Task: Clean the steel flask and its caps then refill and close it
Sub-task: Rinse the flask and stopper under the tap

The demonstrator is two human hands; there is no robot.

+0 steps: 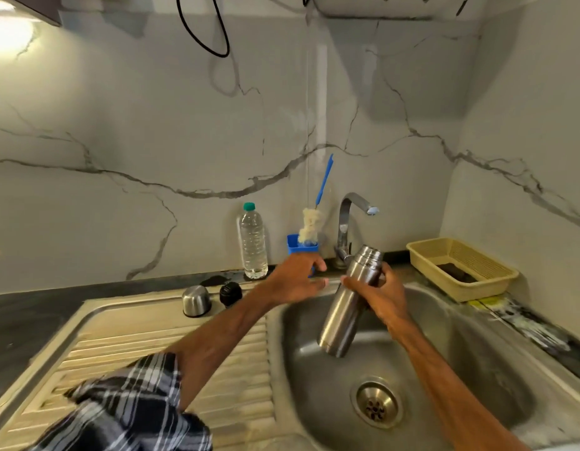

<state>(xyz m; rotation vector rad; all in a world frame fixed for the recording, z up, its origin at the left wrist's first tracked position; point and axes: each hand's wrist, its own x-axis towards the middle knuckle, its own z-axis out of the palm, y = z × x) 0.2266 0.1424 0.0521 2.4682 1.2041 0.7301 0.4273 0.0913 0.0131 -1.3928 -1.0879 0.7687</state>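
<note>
In the head view, the steel flask is grasped below its open neck by the right hand and held tilted over the sink, probably so drips are caught. The left hand is curled at the brush holder; whether it is actually gripped cannot be told. The steel cap and black cap are parked left of those fingers, likely awaiting washing.

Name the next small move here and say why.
Probably lift the bottle brush out of the blue holder with the left hand, which is at it. The right hand holds the flask uncapped and tilted over the sink, and the steel cap and black cap sit on the drainboard.
</note>
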